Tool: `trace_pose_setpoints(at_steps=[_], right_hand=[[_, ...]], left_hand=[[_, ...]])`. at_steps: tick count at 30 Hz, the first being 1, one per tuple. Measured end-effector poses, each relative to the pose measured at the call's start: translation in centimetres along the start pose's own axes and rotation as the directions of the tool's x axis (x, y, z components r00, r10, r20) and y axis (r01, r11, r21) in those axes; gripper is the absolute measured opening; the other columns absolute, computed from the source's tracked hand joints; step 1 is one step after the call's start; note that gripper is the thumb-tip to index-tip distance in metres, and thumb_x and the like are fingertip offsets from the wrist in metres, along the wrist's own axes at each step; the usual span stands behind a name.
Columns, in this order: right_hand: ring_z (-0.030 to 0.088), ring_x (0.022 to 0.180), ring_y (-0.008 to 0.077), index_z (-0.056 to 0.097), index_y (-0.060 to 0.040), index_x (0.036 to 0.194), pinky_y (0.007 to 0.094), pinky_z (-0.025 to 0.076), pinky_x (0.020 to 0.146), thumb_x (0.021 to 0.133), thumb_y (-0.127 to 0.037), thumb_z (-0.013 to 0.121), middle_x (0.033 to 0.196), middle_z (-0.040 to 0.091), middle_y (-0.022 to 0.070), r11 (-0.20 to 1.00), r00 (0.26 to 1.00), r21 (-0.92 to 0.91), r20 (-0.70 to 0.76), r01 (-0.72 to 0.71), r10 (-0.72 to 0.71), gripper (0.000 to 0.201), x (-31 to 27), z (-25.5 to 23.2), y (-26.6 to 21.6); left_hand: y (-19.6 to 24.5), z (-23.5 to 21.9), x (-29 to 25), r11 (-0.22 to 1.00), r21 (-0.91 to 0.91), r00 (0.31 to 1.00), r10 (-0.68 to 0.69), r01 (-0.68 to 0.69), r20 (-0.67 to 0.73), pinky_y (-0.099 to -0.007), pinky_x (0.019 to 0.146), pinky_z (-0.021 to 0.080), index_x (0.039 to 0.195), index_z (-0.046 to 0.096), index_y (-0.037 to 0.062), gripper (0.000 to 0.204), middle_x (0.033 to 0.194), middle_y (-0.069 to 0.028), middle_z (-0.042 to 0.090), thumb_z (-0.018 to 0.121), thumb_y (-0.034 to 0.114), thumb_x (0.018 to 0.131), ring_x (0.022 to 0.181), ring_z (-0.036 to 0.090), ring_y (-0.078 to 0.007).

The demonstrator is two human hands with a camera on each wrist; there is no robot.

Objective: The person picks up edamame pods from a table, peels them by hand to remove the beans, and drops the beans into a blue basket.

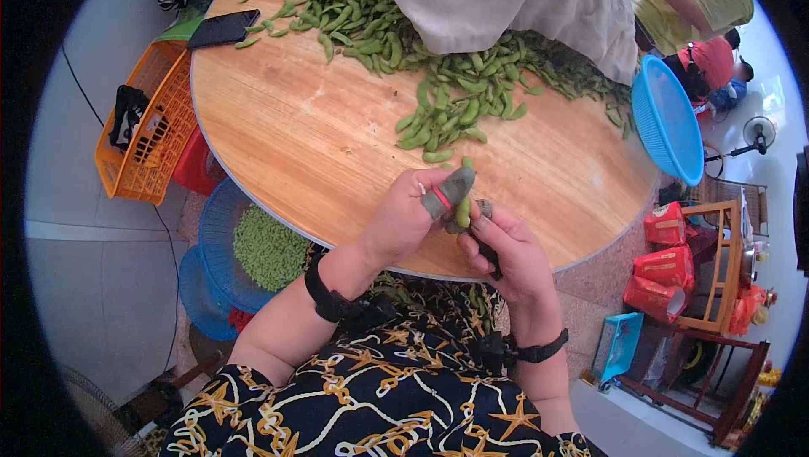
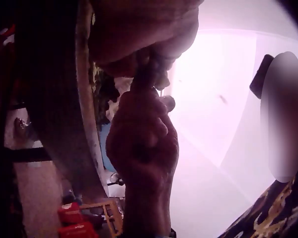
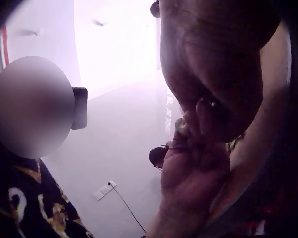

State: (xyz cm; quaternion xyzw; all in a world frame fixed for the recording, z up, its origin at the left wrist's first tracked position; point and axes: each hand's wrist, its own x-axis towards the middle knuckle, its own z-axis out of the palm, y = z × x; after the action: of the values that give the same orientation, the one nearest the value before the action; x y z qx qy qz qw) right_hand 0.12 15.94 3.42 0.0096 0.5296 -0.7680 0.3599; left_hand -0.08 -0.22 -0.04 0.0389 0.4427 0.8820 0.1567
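In the head view my left hand (image 1: pixel 408 214) pinches a green soybean pod (image 1: pixel 464 212) just above the near edge of the round table (image 1: pixel 312 128). Its thumb wears a grey-green cover (image 1: pixel 456 186) with a red band. My right hand (image 1: pixel 516 248) meets it at the pod, fingers curled round a slim black object (image 1: pixel 486 256); what that object is I cannot tell. A ribbed grey piece (image 1: pixel 484 207) shows at the right fingertips. Beyond the hands lies a heap of soybean pods (image 1: pixel 455 111). Both wrist views are dark and show the hands fingertip to fingertip.
A grey cloth sack (image 1: pixel 514 2) lies over the pods. A phone (image 1: pixel 223 29) rests at the table's left edge, a blue basket (image 1: pixel 666 120) at its right. Below left, a blue basin (image 1: pixel 217 229) holds shelled beans (image 1: pixel 268 246), near an orange crate (image 1: pixel 139 149). Other people sit across the table.
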Motion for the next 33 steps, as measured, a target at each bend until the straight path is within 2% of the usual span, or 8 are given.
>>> trace_pose_setpoints(at_steps=[8,10,14,19,24,26,31,33], right_hand=[[0.044,0.053,0.0025,0.059,-0.0033,0.085,0.0171,0.035,0.046,0.088,-0.012,0.05,0.061,0.05,-0.0039,0.796,0.926,-0.588,-0.201,0.146,-0.319,0.012,0.7,-0.9,1.8],[0.044,0.053,0.0025,0.058,-0.0035,0.083,0.0171,0.034,0.045,0.088,-0.013,0.05,0.061,0.05,-0.0038,0.883,0.934,-0.449,-0.237,0.14,-0.269,0.013,0.6,-0.7,1.4],[0.044,0.052,0.0024,0.057,-0.0042,0.082,0.0171,0.033,0.044,0.089,-0.017,0.051,0.061,0.049,-0.0038,0.994,0.979,-0.069,-0.183,0.083,-0.094,0.016,0.1,-0.6,0.2],[0.042,0.051,0.002,0.057,-0.0039,0.087,0.0166,0.032,0.044,0.089,-0.019,0.052,0.063,0.048,-0.0046,0.96,0.96,-0.26,-0.226,0.104,-0.165,0.016,0.1,-1.2,0.2],[0.042,0.053,0.0021,0.06,-0.0029,0.091,0.0171,0.033,0.046,0.087,-0.018,0.055,0.061,0.048,-0.0057,0.862,0.87,-0.465,-0.321,0.2,-0.375,0.016,0.0,-1.5,-1.4],[0.041,0.051,0.0021,0.062,-0.0027,0.093,0.0172,0.033,0.046,0.085,-0.017,0.058,0.058,0.046,-0.0066,0.77,0.897,-0.623,-0.25,0.139,-0.364,0.017,-0.2,-1.2,-1.1],[0.034,0.042,0.0022,0.057,-0.0032,0.081,0.017,0.026,0.037,0.082,-0.015,0.06,0.055,0.043,-0.0056,0.984,0.962,-0.114,-0.222,0.136,-0.159,0.012,-1.1,-1.7,-0.8],[0.033,0.04,0.0022,0.053,-0.0045,0.078,0.0166,0.024,0.035,0.081,-0.014,0.059,0.053,0.04,-0.0057,0.924,1.0,0.382,-0.029,0.017,-0.006,0.012,-1.3,-1.5,-0.3]], left_hand=[[-0.5,0.7,0.5,0.9,0.413,0.976,0.194,-0.137,-0.099,-0.0183,0.065,0.04,0.096,0.058,0.0029,0.026,0.08,0.0036,0.053,0.07,0.012,0.075,0.07,0.047,-0.0043],[-0.5,0.7,0.6,0.881,0.449,0.964,0.233,-0.152,-0.13,-0.018,0.065,0.04,0.099,0.058,0.0031,0.032,0.08,0.0037,0.053,0.073,0.011,0.072,0.069,0.047,-0.0044],[-0.5,0.3,0.6,0.96,0.243,0.978,0.172,-0.139,-0.12,-0.0181,0.065,0.042,0.101,0.058,0.002,0.031,0.085,0.0019,0.056,0.071,0.011,0.075,0.073,0.05,-0.0046],[0.2,0.8,0.3,0.998,-0.059,0.988,0.008,-0.017,-0.155,-0.0191,0.065,0.044,0.101,0.059,0.0009,0.026,0.086,0.0016,0.058,0.067,0.012,0.079,0.076,0.052,-0.0054],[-0.1,1.4,0.0,0.638,0.751,0.966,0.259,-0.17,-0.001,-0.023,0.064,0.045,0.104,0.057,0.0056,0.027,0.085,-0.0045,0.061,0.064,0.008,0.078,0.073,0.057,-0.0115],[0.1,1.8,-0.2,0.632,0.753,0.962,0.275,-0.184,0.005,-0.0242,0.063,0.045,0.103,0.058,0.0071,0.027,0.082,-0.0057,0.061,0.065,0.009,0.077,0.07,0.057,-0.0134],[0.3,2.0,-0.7,0.592,0.705,0.909,0.366,-0.392,0.198,-0.0259,0.061,0.044,0.097,0.06,0.0081,0.024,0.075,-0.0082,0.059,0.067,0.008,0.074,0.066,0.058,-0.0175],[0.2,1.4,-0.7,0.427,0.609,0.739,0.473,-0.668,0.479,-0.0256,0.062,0.044,0.091,0.059,0.0056,0.019,0.074,-0.0077,0.059,0.067,0.007,0.074,0.068,0.058,-0.0171]])
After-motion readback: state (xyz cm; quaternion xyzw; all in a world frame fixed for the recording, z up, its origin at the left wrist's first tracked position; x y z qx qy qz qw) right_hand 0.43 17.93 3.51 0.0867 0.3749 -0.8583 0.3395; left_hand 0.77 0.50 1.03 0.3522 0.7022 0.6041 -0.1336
